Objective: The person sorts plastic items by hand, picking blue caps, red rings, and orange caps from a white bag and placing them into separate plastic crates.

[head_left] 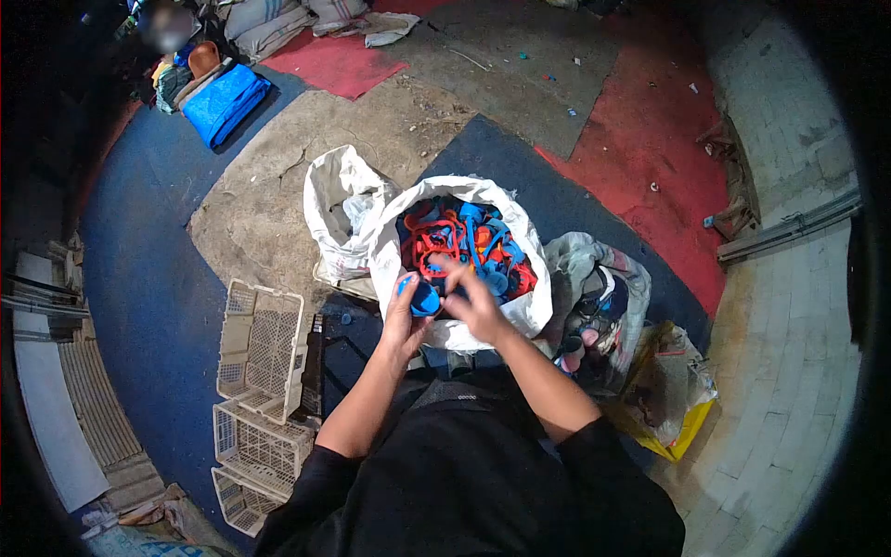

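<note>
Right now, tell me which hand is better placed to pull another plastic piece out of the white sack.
Probably the right hand: it looks free, fingers over the sack opening by the red and blue pieces. The left hand already holds a blue piece.

Plastic pieces [461, 243] in sack [529, 306], smaller sack [336, 209] left, crates [262, 343] further left

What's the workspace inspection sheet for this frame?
Surface: floor of patchy blue, red and grey mats, dusty.
Job's things: white sack open, full of red and blue plastic pieces; blue piece in the left hand.
Clutter: second white sack, cream crates, bag of mixed scraps, yellow bag, blue bundle.
Hands: left hand shut on blue piece; right hand over the sack mouth, grip unclear.
Cables: nothing seen.
Surroundings: tiled floor at right; another person top left, blurred.
</note>
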Demonstrator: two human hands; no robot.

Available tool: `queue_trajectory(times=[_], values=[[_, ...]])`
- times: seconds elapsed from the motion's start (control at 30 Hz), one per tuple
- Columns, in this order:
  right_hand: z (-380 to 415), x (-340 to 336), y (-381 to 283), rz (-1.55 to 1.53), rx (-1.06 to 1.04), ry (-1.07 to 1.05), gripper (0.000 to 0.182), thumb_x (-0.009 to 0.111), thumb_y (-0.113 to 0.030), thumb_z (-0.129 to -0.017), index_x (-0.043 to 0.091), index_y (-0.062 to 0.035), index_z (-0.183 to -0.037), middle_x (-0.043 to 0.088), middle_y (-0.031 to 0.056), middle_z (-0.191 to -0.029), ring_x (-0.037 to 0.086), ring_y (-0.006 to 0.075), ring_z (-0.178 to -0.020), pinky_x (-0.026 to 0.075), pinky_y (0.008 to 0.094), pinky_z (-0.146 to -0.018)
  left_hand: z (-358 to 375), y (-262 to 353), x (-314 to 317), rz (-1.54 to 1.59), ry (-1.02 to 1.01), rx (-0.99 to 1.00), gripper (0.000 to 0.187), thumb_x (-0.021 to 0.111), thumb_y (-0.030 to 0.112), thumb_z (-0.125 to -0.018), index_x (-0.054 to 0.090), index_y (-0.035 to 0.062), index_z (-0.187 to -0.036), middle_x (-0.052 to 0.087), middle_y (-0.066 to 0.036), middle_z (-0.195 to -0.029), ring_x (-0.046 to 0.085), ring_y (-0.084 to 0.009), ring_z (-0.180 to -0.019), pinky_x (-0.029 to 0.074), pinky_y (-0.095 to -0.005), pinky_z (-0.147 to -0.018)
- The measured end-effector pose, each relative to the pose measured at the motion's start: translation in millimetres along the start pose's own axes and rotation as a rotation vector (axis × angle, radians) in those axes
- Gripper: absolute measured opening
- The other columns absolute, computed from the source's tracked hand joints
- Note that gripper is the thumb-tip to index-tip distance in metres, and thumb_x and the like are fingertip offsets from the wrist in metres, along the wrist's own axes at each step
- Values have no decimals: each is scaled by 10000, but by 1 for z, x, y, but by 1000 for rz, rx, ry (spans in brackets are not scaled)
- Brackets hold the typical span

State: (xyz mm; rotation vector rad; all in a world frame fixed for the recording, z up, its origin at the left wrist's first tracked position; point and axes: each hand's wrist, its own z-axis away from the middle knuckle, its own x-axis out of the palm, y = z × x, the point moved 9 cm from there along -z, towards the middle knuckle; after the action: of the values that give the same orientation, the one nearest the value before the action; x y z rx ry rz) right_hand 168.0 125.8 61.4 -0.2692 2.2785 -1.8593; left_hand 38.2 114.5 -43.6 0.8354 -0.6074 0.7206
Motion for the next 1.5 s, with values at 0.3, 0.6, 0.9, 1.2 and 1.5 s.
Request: queue_trajectory(times=[0.3,0.6,0.9,1.2,1.5], values=[[-32,11,83,1301,-125,-650,412,703,-302,-910,655,-179,-1300,456,132,-1543,425,372,-1417,283,627,-1170,-7,29,-10,-122,113,190,285,688,240,-984,555,159,-1223,622,-58,-1131,663,-247,-1008,592,-439,-803],[-126,-39,49,1047,340,-292,355,631,-431,-952,780,-112,-991,734,201,-953,700,367,-1033,564,476,-829,-4,42,0,18,7,139,292,655,218,-1002,547,144,-1264,601,-64,-1212,674,-263,-1014,613,-452,-809],[-115,-34,128,1149,291,-223,676,750,-132,-755,560,-67,-1400,523,150,-1435,538,346,-1311,501,475,-1029,-99,124,36,105,15,261,286,717,285,-964,584,96,-1131,673,-136,-930,694,-264,-868,623,-395,-772],[-114,-42,135,1256,266,-306,895,828,-233,-781,339,-20,-1499,577,256,-1359,597,410,-1222,496,470,-1051,-138,120,0,148,41,137,251,716,279,-967,641,112,-1140,661,-101,-1047,673,-278,-947,617,-386,-795],[-53,-70,56,567,30,148,669,814,-163,-731,577,-102,-1354,664,179,-1155,634,331,-1158,520,398,-965,-24,42,17,-98,10,54,282,633,321,-1008,574,121,-1199,692,-126,-1225,681,-223,-959,603,-380,-770]])
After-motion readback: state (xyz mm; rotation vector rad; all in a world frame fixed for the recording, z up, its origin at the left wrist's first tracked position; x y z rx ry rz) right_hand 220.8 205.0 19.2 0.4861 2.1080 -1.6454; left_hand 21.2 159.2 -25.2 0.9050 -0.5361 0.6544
